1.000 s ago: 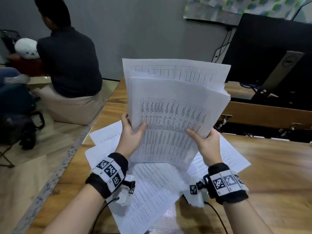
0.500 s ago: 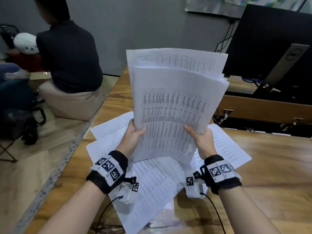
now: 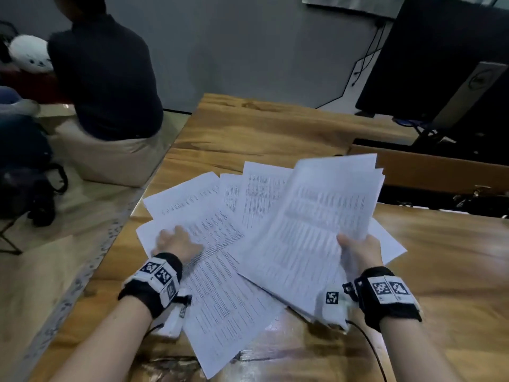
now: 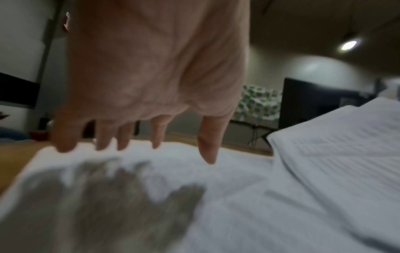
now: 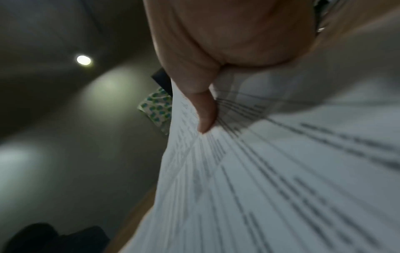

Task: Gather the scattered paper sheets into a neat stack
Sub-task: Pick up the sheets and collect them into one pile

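My right hand (image 3: 355, 248) grips a bundle of printed sheets (image 3: 316, 224) by its right edge and holds it tilted low over the wooden table (image 3: 275, 128); in the right wrist view the thumb (image 5: 204, 113) presses on the bundle (image 5: 281, 179). My left hand (image 3: 176, 241) is spread, fingers straight, over the loose sheets (image 3: 217, 271) that lie fanned out on the table. In the left wrist view the left hand's fingertips (image 4: 101, 143) reach the far edge of a loose sheet (image 4: 216, 196), with the bundle (image 4: 346, 145) at the right.
A person (image 3: 107, 73) sits with their back to me beyond the table's left edge. A dark monitor (image 3: 446, 56) on its stand is at the far right. A second wooden desk (image 3: 440, 172) lies behind a dark gap. A black bag (image 3: 24, 177) sits on the floor.
The bundle, held upright by both hands before, has come down and tilted to the right in my right hand alone. My left hand has let go and dropped onto the loose sheets.
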### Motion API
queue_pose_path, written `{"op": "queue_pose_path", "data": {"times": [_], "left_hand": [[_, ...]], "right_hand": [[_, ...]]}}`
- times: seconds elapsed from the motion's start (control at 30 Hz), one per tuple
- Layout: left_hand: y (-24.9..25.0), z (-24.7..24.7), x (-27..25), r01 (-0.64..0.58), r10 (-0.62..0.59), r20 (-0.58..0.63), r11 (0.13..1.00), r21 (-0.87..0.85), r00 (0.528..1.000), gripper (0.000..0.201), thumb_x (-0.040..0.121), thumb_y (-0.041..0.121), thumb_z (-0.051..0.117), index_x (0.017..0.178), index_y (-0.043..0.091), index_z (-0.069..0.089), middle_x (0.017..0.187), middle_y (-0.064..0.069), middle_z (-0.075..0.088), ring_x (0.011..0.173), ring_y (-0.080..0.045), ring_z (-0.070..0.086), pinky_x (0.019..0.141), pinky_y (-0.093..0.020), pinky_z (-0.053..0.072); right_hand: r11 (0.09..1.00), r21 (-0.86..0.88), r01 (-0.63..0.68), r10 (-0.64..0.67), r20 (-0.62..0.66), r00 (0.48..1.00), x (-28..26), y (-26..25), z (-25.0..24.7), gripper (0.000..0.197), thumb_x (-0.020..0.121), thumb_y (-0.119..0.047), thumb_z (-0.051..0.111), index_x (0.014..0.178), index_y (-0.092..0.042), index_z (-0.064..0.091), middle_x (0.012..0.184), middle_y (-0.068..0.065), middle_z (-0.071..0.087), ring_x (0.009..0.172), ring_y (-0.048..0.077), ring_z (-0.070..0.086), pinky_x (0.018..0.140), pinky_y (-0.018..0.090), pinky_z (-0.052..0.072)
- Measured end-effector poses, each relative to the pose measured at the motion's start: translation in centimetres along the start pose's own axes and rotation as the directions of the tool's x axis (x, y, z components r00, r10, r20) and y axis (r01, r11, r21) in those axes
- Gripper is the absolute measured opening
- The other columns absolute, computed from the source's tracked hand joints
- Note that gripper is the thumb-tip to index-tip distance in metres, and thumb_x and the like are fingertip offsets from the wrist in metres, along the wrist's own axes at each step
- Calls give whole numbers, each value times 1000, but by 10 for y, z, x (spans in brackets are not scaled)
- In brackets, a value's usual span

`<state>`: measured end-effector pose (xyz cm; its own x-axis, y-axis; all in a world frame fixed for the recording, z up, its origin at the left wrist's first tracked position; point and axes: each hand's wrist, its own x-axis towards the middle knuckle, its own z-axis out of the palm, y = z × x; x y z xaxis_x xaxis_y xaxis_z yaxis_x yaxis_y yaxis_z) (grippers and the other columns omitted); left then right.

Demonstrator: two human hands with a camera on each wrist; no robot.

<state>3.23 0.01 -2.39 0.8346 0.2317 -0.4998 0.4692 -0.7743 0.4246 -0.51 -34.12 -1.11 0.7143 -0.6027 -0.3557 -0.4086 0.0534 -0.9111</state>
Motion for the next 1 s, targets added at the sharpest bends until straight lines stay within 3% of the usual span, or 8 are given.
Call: {"op": "queue_pose_path", "data": {"times": [0.1, 0.2, 0.3, 0.4, 0.53, 0.67, 0.83, 1.0], "left_hand": [[-26, 10, 0, 181, -183, -61, 983, -33, 981, 120, 64, 52, 75, 146, 6, 1, 153, -24, -8, 144, -37, -7, 116, -51, 9], [-34, 13, 5, 234, -241, -105, 969, -74, 965, 144, 49, 63, 78, 146, 2, -9, 154, -25, -18, 144, -35, -16, 116, -52, -2], [-31, 14, 9, 209, -213, -53, 975, -74, 976, 141, 52, 64, 76, 146, 10, -15, 150, -27, -28, 141, -38, -25, 114, -56, -8], [-26, 15, 10, 88, -88, -34, 996, 7, 996, 123, 65, 64, 67, 148, 17, -11, 152, -22, -29, 140, -36, -28, 112, -55, -11], [-14, 18, 18, -32, 31, 13, 995, 93, 999, 103, 77, 64, 54, 149, 22, -7, 155, -16, -24, 142, -39, -22, 115, -55, -7], [-6, 19, 21, -41, 41, 9, 997, 68, 999, 90, 81, 55, 55, 149, 30, 0, 157, -9, -21, 141, -45, -20, 115, -55, -7], [-8, 15, 22, -132, 129, -63, 990, -49, 990, 72, 84, 34, 59, 146, 34, 21, 160, 3, 4, 142, -34, 6, 117, -43, 8], [0, 17, 31, -109, 73, -92, 866, -488, 993, 86, 74, -2, 64, 145, 22, 22, 141, -10, 25, 128, -30, 36, 106, -36, 36]], "right_hand": [[983, -151, -100, 90, -76, 993, 16, 26, -12, 17, 63, -9, 59, 77, -2, 52, 79, 16, 57, 75, 31, 55, 71, 36, 44], [853, -494, -167, 83, -189, 979, 31, 32, -25, 22, 69, -14, 62, 88, -6, 57, 101, 21, 60, 100, 39, 55, 79, 38, 46], [799, -569, -192, 95, -195, 976, 38, 32, -28, 29, 66, -19, 63, 92, -9, 56, 109, 23, 60, 110, 41, 52, 95, 47, 46], [845, -527, -88, 52, -82, 995, 54, 42, -22, 25, 60, -19, 60, 83, -9, 58, 92, 18, 67, 94, 40, 63, 86, 50, 54], [943, -326, -60, 111, 141, 984, 36, 36, 0, 27, 74, -15, 61, 99, -6, 56, 83, 12, 62, 80, 33, 63, 79, 43, 54], [971, -238, -15, 98, 342, 935, 10, 15, 16, 21, 87, 6, 54, 108, 0, 54, 89, 14, 63, 78, 25, 63, 53, 24, 54], [922, -351, 166, 10, 449, 893, 19, 12, 32, 47, 81, -2, 66, 126, -5, 51, 109, 8, 64, 88, 14, 63, 67, 20, 50], [944, -278, 179, -45, 427, 903, 20, 5, 33, 20, 78, -2, 70, 94, -8, 62, 108, 17, 64, 97, 32, 64, 77, 36, 54]]}}
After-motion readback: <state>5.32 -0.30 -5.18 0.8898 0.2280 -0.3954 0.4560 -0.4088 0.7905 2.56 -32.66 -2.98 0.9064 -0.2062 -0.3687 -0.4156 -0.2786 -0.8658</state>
